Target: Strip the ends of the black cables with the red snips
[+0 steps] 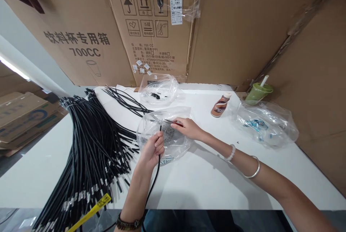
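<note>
My left hand (155, 146) is closed round a black cable (154, 181), whose end points up above the fingers and whose length hangs down past the table's front edge. To its right, my right hand (187, 127) grips a slim tool with a red handle (177, 124) and a thin pointed metal tip. That tip reaches left, close to the cable end; whether they touch is too small to tell. Under both hands lies a clear plastic bag (180, 148) holding a heap of small grey parts (169, 134).
A large bundle of black cables (83, 134) covers the left of the white table (211, 188). Behind are loose cables and a bag with black pieces (159, 93). A brown bottle (220, 106), a green cup (258, 92) and a bag with blue pieces (266, 125) stand right. Cardboard walls (243, 26) rise behind.
</note>
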A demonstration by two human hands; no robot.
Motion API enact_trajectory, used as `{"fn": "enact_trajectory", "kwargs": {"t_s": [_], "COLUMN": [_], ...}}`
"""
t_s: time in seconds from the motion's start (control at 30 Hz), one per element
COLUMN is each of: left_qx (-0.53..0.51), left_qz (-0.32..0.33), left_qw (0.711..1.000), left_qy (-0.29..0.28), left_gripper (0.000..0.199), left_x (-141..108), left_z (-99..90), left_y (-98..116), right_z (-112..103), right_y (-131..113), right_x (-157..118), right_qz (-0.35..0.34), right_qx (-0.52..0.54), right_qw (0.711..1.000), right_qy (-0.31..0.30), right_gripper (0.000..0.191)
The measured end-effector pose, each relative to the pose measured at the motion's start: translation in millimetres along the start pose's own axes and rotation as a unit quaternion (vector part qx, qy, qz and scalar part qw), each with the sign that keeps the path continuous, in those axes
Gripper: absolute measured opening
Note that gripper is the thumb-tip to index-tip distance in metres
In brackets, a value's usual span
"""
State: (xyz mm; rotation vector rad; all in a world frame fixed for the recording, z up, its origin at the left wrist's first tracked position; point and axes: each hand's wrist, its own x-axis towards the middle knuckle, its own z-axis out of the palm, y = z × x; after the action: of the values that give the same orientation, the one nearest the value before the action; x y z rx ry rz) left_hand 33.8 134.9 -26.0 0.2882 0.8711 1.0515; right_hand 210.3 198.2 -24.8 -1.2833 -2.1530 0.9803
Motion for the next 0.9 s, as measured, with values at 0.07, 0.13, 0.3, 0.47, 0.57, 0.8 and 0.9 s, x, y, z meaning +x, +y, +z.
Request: {"fn": "enact_trajectory", "kwargs": {"t_s": [0.07,0.13,0.3,0.47,0.57,0.8,0.9], "left_qx": [0.044,0.081,0.137,0.151,0.15,0.156,0.167], "left_qz": [0.031,0.062,0.099,0.103,0.096,0.073,0.076], "left_qw": [0.999,0.995,0.986,0.983,0.983,0.984,0.982], "left_qy": [0.005,0.005,-0.009,-0.027,-0.036,-0.051,-0.052], "left_gripper": [0.03,0.028,0.033,0.038,0.04,0.043,0.043], "left_x": [-2,-5,-16,-23,-25,-28,-29], "left_z": [0.4,0.4,-0.2,-1.0,-1.4,-0.7,-0.1], "left_y": [-4,-8,-14,-13,-11,-10,-11], "right_z": [-3,-5,-2,11,16,19,19], "right_y": [-7,-13,-22,-25,-27,-25,-24], "right_x": [-7,-13,-21,-27,-30,-27,-25], "right_qz": [-0.007,-0.011,-0.033,-0.045,-0.053,-0.069,-0.07], "right_qx": [-0.017,-0.036,-0.066,-0.089,-0.097,-0.108,-0.103], "right_qw": [1.0,0.999,0.997,0.995,0.994,0.991,0.992], "right_qy": [-0.009,-0.015,-0.028,-0.006,0.017,0.031,0.018], "right_gripper": [0.029,0.024,0.019,0.025,0.029,0.029,0.03]}}
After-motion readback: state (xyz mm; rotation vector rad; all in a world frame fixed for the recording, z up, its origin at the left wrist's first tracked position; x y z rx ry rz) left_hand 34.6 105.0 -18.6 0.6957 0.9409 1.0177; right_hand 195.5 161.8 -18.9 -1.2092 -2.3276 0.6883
